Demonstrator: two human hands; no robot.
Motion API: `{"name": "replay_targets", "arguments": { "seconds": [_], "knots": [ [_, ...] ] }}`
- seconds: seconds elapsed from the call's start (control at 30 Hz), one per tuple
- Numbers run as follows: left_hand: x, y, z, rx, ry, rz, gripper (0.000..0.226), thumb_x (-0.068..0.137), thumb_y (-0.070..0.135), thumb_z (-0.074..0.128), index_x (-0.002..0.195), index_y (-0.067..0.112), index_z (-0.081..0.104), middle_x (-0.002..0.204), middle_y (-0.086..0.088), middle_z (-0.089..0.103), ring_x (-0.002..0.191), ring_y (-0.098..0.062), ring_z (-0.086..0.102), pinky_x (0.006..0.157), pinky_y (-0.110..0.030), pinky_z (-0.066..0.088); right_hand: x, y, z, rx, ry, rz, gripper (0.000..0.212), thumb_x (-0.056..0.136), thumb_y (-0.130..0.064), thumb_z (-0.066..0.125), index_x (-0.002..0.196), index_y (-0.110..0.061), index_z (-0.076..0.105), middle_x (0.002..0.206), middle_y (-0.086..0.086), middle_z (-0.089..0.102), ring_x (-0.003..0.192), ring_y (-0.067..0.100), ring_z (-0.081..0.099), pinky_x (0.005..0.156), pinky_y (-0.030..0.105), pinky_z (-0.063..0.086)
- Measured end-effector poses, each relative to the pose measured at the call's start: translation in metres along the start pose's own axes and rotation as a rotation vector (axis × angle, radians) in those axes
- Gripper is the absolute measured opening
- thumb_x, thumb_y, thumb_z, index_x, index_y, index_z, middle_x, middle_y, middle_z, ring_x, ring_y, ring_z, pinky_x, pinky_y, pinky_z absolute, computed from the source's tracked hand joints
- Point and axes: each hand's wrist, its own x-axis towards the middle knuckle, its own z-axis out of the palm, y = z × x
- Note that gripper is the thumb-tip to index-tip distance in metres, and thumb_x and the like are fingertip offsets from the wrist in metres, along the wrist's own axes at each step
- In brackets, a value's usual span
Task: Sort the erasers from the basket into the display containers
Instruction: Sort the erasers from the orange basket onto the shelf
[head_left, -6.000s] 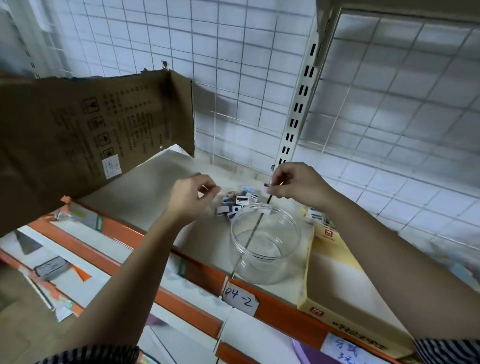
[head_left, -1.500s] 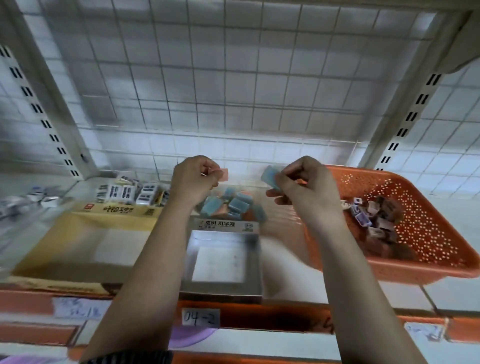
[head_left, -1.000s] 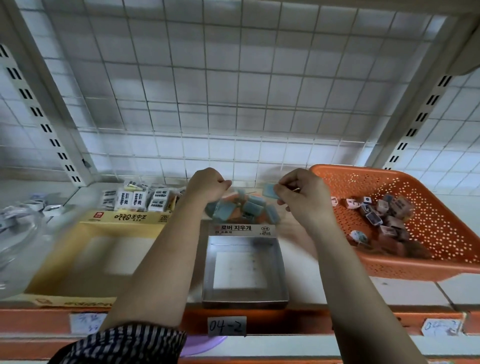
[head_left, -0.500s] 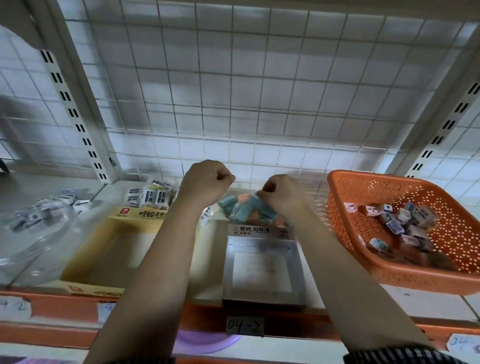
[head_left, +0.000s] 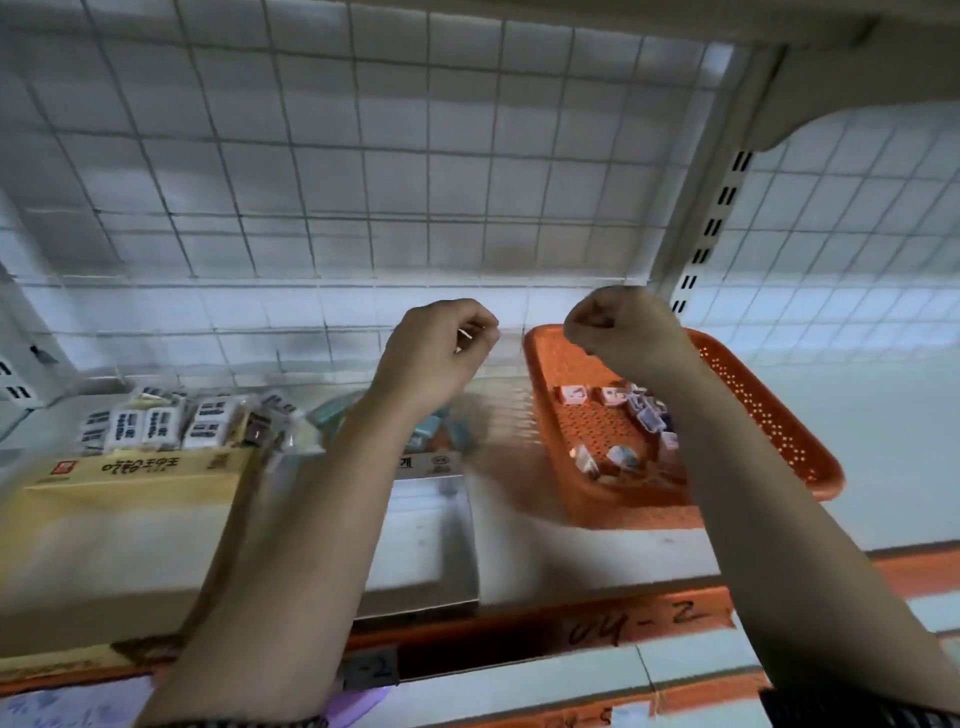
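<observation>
The orange perforated basket (head_left: 769, 415) sits on the shelf at the right, holding several small picture erasers (head_left: 613, 395). My right hand (head_left: 618, 327) hovers over the basket's far left corner with its fingers curled into a fist and nothing visible in it. My left hand (head_left: 441, 348) is raised above the teal erasers (head_left: 431, 431) piled behind the silver tin box (head_left: 426, 545). Its fingers are curled, and a pale sliver of a small eraser shows between thumb and forefinger. My left forearm hides part of the tin.
A yellow cardboard display box (head_left: 130, 473) stands at the left, with white black-labelled erasers (head_left: 156, 421) heaped behind it. A wire grid (head_left: 363, 208) backs the shelf, and a slotted upright (head_left: 711, 223) rises behind the basket. The orange shelf edge (head_left: 639, 623) runs along the front.
My right hand set the teal eraser on the pile behind the tin, then rose and moved right to the basket. The left hand lifted, still curled. The view swung right.
</observation>
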Motion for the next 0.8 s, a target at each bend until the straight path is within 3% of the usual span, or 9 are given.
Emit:
{"name": "replay_targets", "arguments": {
  "seconds": [0.13,0.23,0.33,0.43,0.5,0.6,0.67,0.73,0.8],
  "knots": [
    [0.014,0.023,0.040,-0.013,-0.098,0.083,0.009,0.090,0.021,0.065,0.095,0.017,0.072,0.091,0.008,0.072,0.083,-0.007,0.065,0.083,-0.030,0.053,-0.007,0.049,-0.026,-0.153,-0.062,0.050,0.003,0.084,-0.018,0.070,0.084,-0.017,0.073,0.075,-0.005,0.066,0.075,0.011,0.061,0.061,0.011,0.041],
    [0.022,0.038,0.067,-0.023,-0.139,0.126,0.009,0.089,0.019,0.067,0.096,0.016,0.072,0.093,0.005,0.072,0.086,-0.009,0.065,0.083,-0.029,0.052,-0.007,0.084,-0.036,-0.228,-0.116,0.084,0.009,0.081,-0.017,0.074,0.089,-0.014,0.076,0.085,0.002,0.073,0.083,0.016,0.066,0.076,0.025,0.051],
    [0.033,0.048,0.090,-0.018,-0.197,0.127,0.010,0.090,0.020,0.066,0.098,0.017,0.072,0.096,0.005,0.071,0.090,-0.009,0.064,0.086,-0.028,0.051,-0.003,0.108,-0.040,-0.244,-0.241,0.068,0.013,0.079,-0.015,0.077,0.092,-0.014,0.078,0.090,0.001,0.075,0.087,0.016,0.068,0.084,0.029,0.053],
    [0.049,0.052,0.107,0.012,-0.233,0.123,0.010,0.090,0.019,0.066,0.097,0.016,0.072,0.095,0.005,0.070,0.090,-0.010,0.064,0.088,-0.030,0.051,-0.001,0.119,-0.038,-0.368,-0.338,0.025,0.017,0.081,-0.019,0.075,0.098,-0.018,0.077,0.097,-0.004,0.072,0.085,0.008,0.062,0.068,0.009,0.042],
    [0.058,0.050,0.116,0.029,-0.240,0.103,0.011,0.090,0.018,0.066,0.097,0.015,0.073,0.095,0.002,0.071,0.091,-0.014,0.065,0.089,-0.034,0.052,-0.001,0.123,-0.032,-0.447,-0.381,-0.002,0.021,0.082,-0.022,0.074,0.103,-0.018,0.075,0.102,-0.002,0.071,0.089,0.010,0.061,0.069,0.014,0.038],
    [0.067,0.045,0.128,0.029,-0.222,0.032,0.009,0.090,0.021,0.065,0.095,0.019,0.072,0.092,0.006,0.071,0.091,-0.014,0.065,0.087,-0.037,0.053,-0.004,0.125,-0.022,-0.569,-0.460,-0.019,0.032,0.082,-0.025,0.074,0.113,-0.019,0.071,0.111,0.002,0.068,0.101,0.020,0.061,0.083,0.025,0.045],
    [0.069,0.044,0.134,0.007,-0.203,-0.017,0.009,0.090,0.024,0.064,0.095,0.023,0.072,0.089,0.012,0.068,0.092,-0.010,0.064,0.085,-0.029,0.052,-0.004,0.124,-0.016,-0.635,-0.473,-0.029,0.034,0.085,-0.026,0.070,0.118,-0.019,0.069,0.116,0.003,0.066,0.107,0.022,0.059,0.092,0.030,0.046],
    [0.069,0.046,0.139,0.021,-0.219,-0.031,0.011,0.092,0.022,0.063,0.099,0.020,0.072,0.090,0.013,0.064,0.088,-0.004,0.060,0.070,-0.003,0.041,-0.004,0.122,-0.011,-0.663,-0.461,-0.040,0.031,0.088,-0.026,0.065,0.118,-0.016,0.067,0.116,0.005,0.065,0.109,0.023,0.059,0.088,0.029,0.044],
    [0.069,0.047,0.141,0.047,-0.220,-0.023,0.015,0.094,0.020,0.061,0.103,0.017,0.072,0.095,0.010,0.065,0.086,-0.001,0.055,0.059,0.004,0.032,-0.004,0.121,-0.008,-0.679,-0.447,-0.042,0.029,0.090,-0.024,0.063,0.117,-0.013,0.066,0.116,0.007,0.065,0.109,0.024,0.059,0.083,0.028,0.043]
  ]
}}
